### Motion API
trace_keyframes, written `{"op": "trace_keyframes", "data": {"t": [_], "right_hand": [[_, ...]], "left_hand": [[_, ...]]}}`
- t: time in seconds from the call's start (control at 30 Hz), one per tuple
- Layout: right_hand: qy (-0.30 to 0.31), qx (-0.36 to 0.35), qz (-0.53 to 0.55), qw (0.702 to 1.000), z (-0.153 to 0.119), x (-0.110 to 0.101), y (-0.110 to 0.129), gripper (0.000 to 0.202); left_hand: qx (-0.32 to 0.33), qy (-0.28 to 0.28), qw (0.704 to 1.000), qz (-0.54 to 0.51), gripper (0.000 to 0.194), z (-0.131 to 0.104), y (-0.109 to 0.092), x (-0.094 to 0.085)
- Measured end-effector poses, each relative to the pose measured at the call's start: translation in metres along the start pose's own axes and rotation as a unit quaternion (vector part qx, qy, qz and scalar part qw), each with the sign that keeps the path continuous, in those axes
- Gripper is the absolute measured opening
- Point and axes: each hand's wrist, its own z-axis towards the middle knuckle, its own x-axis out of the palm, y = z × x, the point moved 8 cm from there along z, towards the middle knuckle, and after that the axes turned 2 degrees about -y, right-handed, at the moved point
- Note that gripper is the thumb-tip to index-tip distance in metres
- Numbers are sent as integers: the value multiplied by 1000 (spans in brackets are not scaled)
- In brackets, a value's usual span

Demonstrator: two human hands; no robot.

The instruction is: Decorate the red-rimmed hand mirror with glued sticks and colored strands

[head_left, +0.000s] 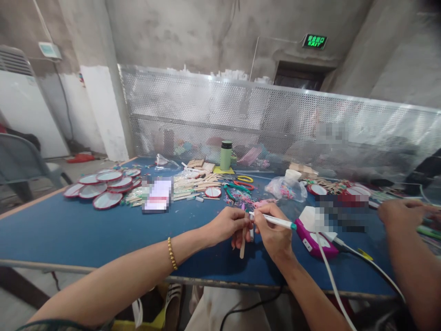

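Observation:
Close to the table's front edge, my left hand point(231, 226) is closed around a flat wooden stick point(242, 249), whose rounded end points down toward me. Between the fingers and the stick a small white piece point(251, 233) shows, too little of it to name. My right hand point(277, 236) pinches a white marker pen point(279, 221) with a teal end. The pen's tip meets the upper part of the stick, where the fingers partly hide it. Just beyond both hands lie tangled coloured strings point(253, 202) and green-handled pliers point(228, 193).
White round discs with red rims point(107, 199) are piled at left, beside a phone point(157, 195) and many wooden sticks point(193, 184). A green bottle point(226, 156) stands behind. At right are a magenta power strip point(315, 243), cables and another person's hand point(401, 214).

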Motion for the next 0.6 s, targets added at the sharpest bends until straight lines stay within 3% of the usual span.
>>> {"op": "trace_keyframes", "data": {"t": [0.6], "right_hand": [[-5, 12, -2, 1000, 0, -1, 0, 17]], "left_hand": [[-13, -8, 1000, 11, 48, -3, -3, -1]]}}
